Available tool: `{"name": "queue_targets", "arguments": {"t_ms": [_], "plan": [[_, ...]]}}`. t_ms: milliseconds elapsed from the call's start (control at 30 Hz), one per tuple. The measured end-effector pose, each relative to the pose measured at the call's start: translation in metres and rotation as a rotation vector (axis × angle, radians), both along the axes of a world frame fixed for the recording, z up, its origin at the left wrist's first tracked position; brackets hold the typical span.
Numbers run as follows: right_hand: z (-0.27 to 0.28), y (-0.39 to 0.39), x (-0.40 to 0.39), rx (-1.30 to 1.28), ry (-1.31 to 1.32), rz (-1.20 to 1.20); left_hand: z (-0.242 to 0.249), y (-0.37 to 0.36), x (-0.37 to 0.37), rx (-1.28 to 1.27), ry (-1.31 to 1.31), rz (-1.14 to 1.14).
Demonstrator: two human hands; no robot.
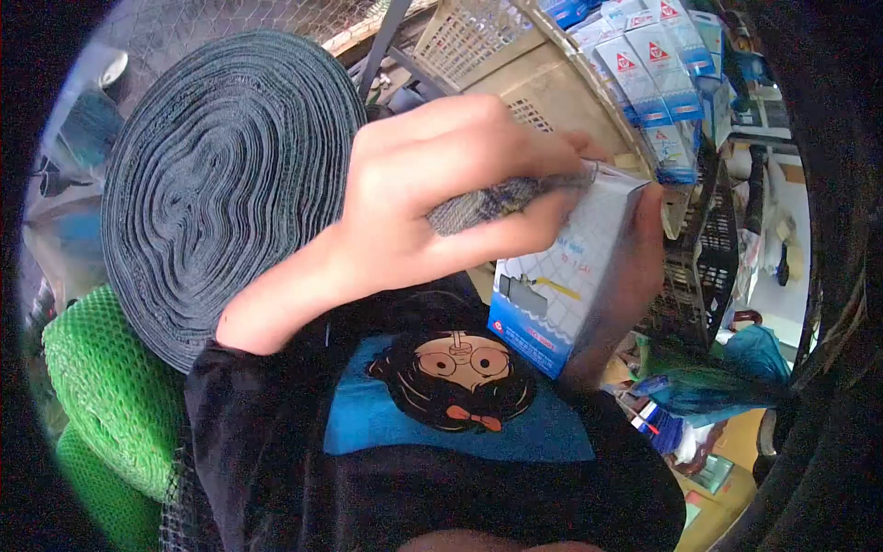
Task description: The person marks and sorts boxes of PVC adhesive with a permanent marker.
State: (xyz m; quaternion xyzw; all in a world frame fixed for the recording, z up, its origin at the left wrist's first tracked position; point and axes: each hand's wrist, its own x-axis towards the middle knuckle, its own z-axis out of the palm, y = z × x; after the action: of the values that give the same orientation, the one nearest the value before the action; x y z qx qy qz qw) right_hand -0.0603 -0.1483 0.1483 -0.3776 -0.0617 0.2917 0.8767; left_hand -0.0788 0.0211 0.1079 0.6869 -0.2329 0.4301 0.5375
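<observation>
My right hand (639,267) wraps round the far side of a white and blue cardboard box (552,285), which stands tilted in front of my chest. Printed text and a small picture with a yellow stripe show on its face. My left hand (451,184) reaches across from the left, its thumb and fingers pinched together at the box's top end. Grey, finely patterned material (483,207) shows in the gap between thumb and forefinger. I cannot tell what the left fingertips grip there.
A big roll of dark grey netting (230,193) stands at left, above green mesh rolls (110,396). Beyond the hands is a beige plastic crate (570,92); several similar blue and white boxes (653,69) lie behind it. A black crate (685,294) stands at right, beside blue plastic bags (717,377).
</observation>
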Motion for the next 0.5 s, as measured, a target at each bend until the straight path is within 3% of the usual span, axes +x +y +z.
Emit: {"name": "queue_targets", "arguments": {"t_ms": [67, 267, 300, 367, 433, 500], "plan": [[0.000, 0.000, 0.003, -0.086, -0.069, -0.011, -0.002, -0.003, 0.000, 0.003, 0.001, -0.013], [0.001, -0.022, 0.032, 0.007, 0.077, 0.040, -0.008, -0.024, -0.009, 0.078, 0.028, -0.194], [0.003, -0.018, 0.034, 0.018, 0.112, -0.068, -0.007, -0.023, -0.009, 0.090, 0.046, -0.295], [-0.004, -0.029, 0.050, -0.013, 0.050, -0.023, -0.004, -0.023, -0.010, 0.082, 0.093, -0.509], [-0.013, -0.034, 0.052, 0.010, 0.071, 0.020, -0.006, -0.026, -0.010, 0.019, 0.087, -0.538], [-0.013, -0.033, 0.048, -0.155, -0.017, -0.032, 0.000, -0.016, -0.006, 0.026, 0.109, -0.520]]}}
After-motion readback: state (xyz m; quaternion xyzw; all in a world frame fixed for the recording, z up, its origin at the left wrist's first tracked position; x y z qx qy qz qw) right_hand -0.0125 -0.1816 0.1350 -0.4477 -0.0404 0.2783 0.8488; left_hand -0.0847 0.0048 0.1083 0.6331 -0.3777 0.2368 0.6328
